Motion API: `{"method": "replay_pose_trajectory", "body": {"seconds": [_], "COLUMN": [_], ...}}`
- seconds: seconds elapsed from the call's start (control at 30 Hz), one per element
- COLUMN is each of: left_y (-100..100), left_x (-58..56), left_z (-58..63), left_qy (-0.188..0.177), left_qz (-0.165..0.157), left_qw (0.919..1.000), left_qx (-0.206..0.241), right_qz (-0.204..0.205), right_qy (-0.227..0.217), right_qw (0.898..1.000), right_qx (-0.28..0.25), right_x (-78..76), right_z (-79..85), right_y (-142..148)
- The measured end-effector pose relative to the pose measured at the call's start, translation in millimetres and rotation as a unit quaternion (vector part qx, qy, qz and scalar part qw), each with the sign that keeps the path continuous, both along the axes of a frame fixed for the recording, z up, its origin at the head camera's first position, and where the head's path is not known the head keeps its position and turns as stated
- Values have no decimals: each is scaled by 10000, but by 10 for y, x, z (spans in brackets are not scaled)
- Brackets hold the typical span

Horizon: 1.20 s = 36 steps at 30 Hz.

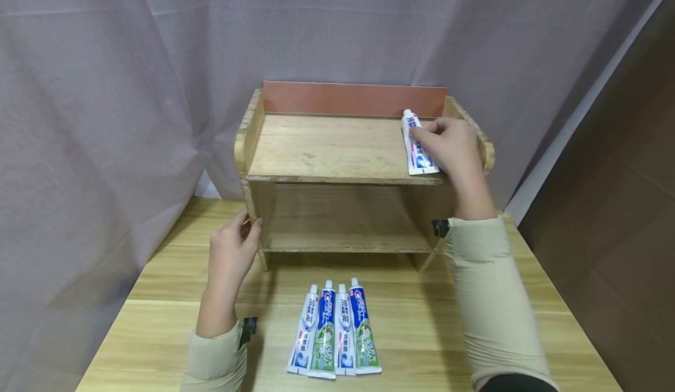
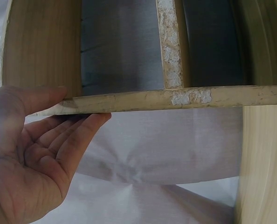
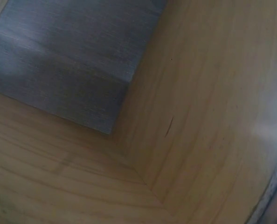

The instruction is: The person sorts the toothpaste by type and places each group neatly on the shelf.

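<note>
A two-tier wooden shelf [image 1: 327, 146] stands on the table. My left hand [image 1: 232, 257] grips the edge of its left side panel; in the left wrist view, thumb and fingers of the hand [image 2: 40, 154] lie on opposite faces of the panel [image 2: 138, 100]. On the right end of the top board, my right hand [image 1: 450, 143] pinches a white and blue toothpaste tube [image 1: 418, 154], its cap toward the back and its flat end at the front edge. The right wrist view shows only the shelf's inner boards [image 3: 194, 93], with neither hand nor tube.
Several toothpaste tubes lie side by side on the table in front of the shelf, caps toward it: white ones [image 1: 303, 345] alternate with blue and green ones [image 1: 365, 333]. A reddish-brown strip [image 1: 348, 99] backs the top board. Grey curtain [image 1: 337, 23] hangs behind.
</note>
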<state>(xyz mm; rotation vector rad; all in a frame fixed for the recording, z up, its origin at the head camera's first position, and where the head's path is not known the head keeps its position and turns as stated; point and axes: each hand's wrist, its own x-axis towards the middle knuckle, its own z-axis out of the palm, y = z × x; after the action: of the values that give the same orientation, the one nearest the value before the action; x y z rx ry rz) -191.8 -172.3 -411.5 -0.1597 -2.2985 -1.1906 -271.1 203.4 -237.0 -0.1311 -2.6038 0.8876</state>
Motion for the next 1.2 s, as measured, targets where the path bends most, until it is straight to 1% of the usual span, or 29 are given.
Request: {"method": "replay_pose_trajectory", "body": {"seconds": [0.17, 0.5, 0.67, 0.93, 1.2], "left_y": [0, -10, -11, -10, -6], "left_x": [7, 15, 6, 5, 8], "left_z": [2, 2, 7, 7, 1], "left_qy": [-16, -97, -82, -8, 0], "left_qz": [16, 76, 126, 91, 89], "left_qw": [10000, 9999, 9999, 10000, 10000], "left_qx": [5, 22, 18, -4, -3], "right_qz": [-128, -215, -243, -308, -257], "right_qy": [11, 86, 148, 193, 441], "right_qw": [9999, 9997, 9995, 9993, 9986], "right_qx": [96, 128, 156, 89, 164], "right_x": [6, 11, -3, -6, -6], "right_z": [-8, -25, -28, -50, -72], "right_y": [-13, -47, -50, -49, -35]}}
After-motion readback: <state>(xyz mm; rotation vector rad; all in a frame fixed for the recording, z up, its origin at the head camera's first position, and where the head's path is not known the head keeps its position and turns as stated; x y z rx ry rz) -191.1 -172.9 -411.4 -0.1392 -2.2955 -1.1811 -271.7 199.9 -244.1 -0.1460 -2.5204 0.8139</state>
